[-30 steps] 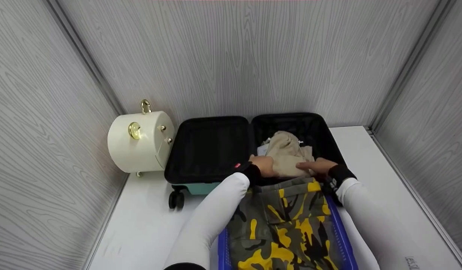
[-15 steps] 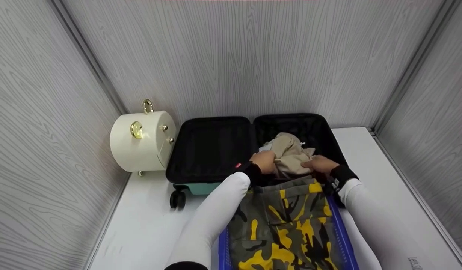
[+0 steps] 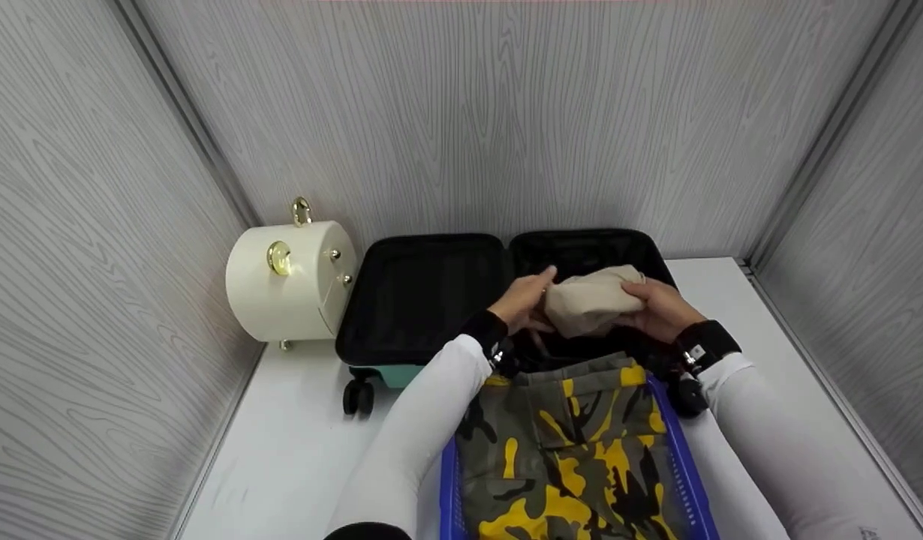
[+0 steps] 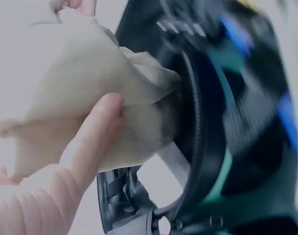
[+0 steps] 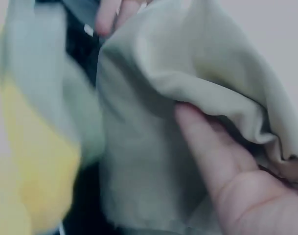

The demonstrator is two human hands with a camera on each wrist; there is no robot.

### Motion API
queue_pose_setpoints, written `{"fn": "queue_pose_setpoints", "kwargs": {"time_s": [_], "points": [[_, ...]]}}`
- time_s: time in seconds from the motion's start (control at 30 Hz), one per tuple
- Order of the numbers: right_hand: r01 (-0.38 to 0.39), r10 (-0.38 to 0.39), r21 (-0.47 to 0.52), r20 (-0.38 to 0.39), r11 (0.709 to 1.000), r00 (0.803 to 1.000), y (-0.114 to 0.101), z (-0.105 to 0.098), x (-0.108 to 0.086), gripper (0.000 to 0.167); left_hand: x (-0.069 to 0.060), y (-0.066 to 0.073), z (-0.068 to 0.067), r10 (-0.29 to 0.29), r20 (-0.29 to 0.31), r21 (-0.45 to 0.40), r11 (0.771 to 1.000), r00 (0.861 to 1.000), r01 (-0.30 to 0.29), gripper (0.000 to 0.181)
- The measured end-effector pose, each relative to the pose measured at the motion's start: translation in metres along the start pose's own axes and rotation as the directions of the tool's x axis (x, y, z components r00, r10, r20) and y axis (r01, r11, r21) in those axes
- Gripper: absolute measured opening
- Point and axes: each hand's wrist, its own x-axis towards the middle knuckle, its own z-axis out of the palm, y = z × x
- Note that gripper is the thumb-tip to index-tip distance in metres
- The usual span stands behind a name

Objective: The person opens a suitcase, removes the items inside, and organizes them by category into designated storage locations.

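Note:
A folded beige garment [image 3: 593, 300] is held up over the right half of an opened suitcase [image 3: 424, 300] with black lining and a teal shell. My right hand [image 3: 660, 309] grips its right end, the thumb on top and the fingers beneath; the right wrist view shows the thumb on the cloth [image 5: 139, 161]. At the garment's left end is my left hand [image 3: 523, 301], its fingers spread and fairly straight. In the left wrist view its thumb [image 4: 92, 137] lies against the cloth, with fingertips partly visible along the far side.
In front of the suitcase stands a blue basket [image 3: 686, 480] bearing grey, black and yellow camouflage clothing [image 3: 559, 450]. A cream drum-shaped case [image 3: 285, 285] with gold fittings stands at the left. Grey wood-grain panels [image 3: 461, 112] surround the white table [image 3: 289, 450].
The beige garment has risen from the suitcase and looks more compactly folded. My left hand has turned and spread its fingers; my right hand has moved slightly up and right with the garment.

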Motion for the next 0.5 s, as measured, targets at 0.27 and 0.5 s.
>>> {"fn": "queue_pose_setpoints", "kwargs": {"time_s": [0.27,0.5], "points": [[0.157,-0.153,0.038,-0.088,0.987,0.984,-0.017,0.028,-0.014,0.023,-0.01,0.006,-0.01,-0.232,0.129,-0.239,0.936,0.964,0.257,0.107],[0.285,-0.296,-0.09,-0.143,0.954,0.944,-0.007,0.061,-0.027,0.028,-0.023,0.011,0.0,-0.09,0.165,-0.342,0.929,0.982,0.143,0.109]]}}
